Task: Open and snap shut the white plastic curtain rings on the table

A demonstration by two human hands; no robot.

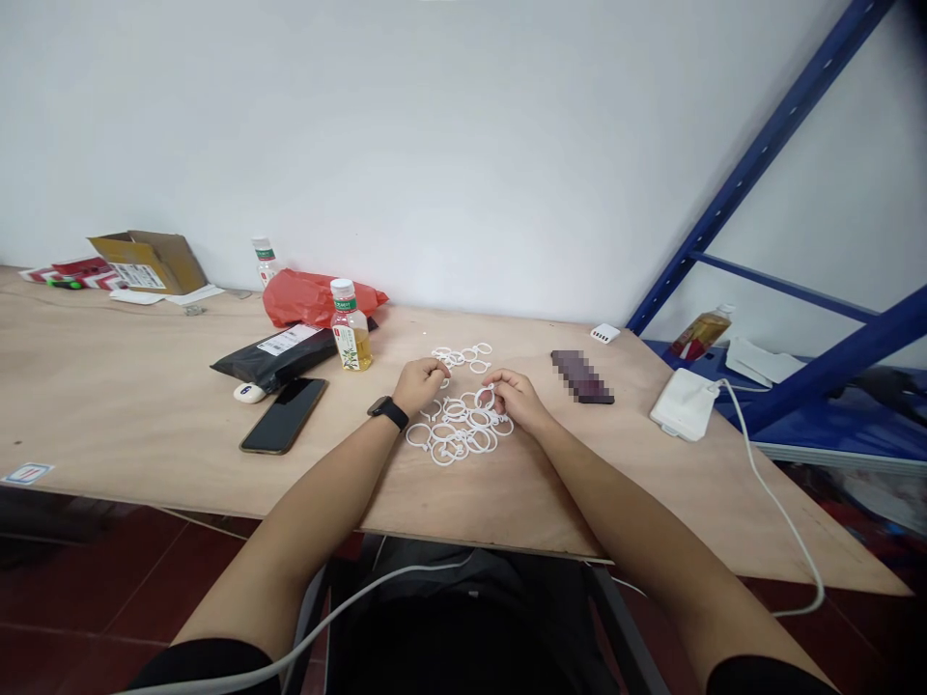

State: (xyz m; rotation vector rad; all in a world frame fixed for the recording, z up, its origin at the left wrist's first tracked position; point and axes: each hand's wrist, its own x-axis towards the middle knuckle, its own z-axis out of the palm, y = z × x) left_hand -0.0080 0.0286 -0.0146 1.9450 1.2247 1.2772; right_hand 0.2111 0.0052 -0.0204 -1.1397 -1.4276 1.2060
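White plastic curtain rings, each with a small tab, lie in a loose pile point(444, 434) on the wooden table. A smaller group of the same rings point(479, 367) lies behind it, nearer the wall. My right hand point(519, 400) pinches one curtain ring point(477, 399) upright between thumb and fingers, just over the pile's right side. On the other side, my left hand point(420, 386), with a black watch on the wrist, is closed, its fingertips on another white ring point(445, 384) that is partly hidden.
Left of my hands are a phone point(285, 415), a black parcel point(271, 357), a drink bottle point(351, 328) and a red bag point(300, 297). To the right lie a blurred dark object point(581, 376) and a white power adapter point(685, 403) with a cable. A blue metal frame point(760, 145) stands beyond.
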